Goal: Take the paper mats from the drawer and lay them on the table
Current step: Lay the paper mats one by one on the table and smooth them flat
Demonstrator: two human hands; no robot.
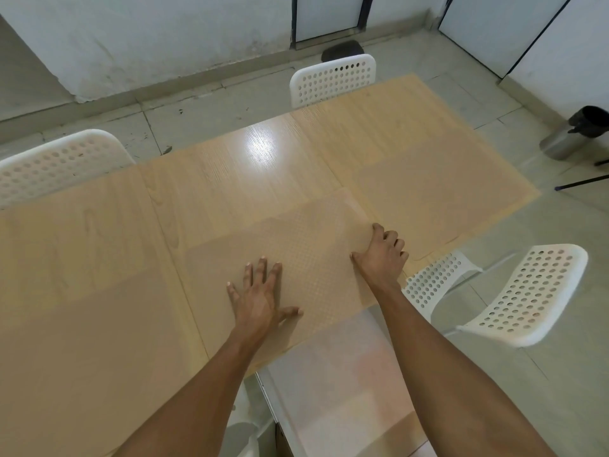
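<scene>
Both hands are laid on one paper mat [309, 258] at the near edge of the table [237, 179]. Left hand [260, 301] is pressed flat on it, fingers spread and straight, nothing gripped. Right hand [382, 255] is set at the mat's right edge with fingers curled; whether the edge is pinched cannot be told. More mats are seen at the far right corner [438, 192] and along the left side [72, 245]. White perforated chairs [333, 79] are placed around the table on a tiled floor [487, 103]. An open drawer [333, 384] is seen below the near edge; its contents cannot be made out. A steel bin [573, 136] with a dark liner is stood by the right wall.
</scene>
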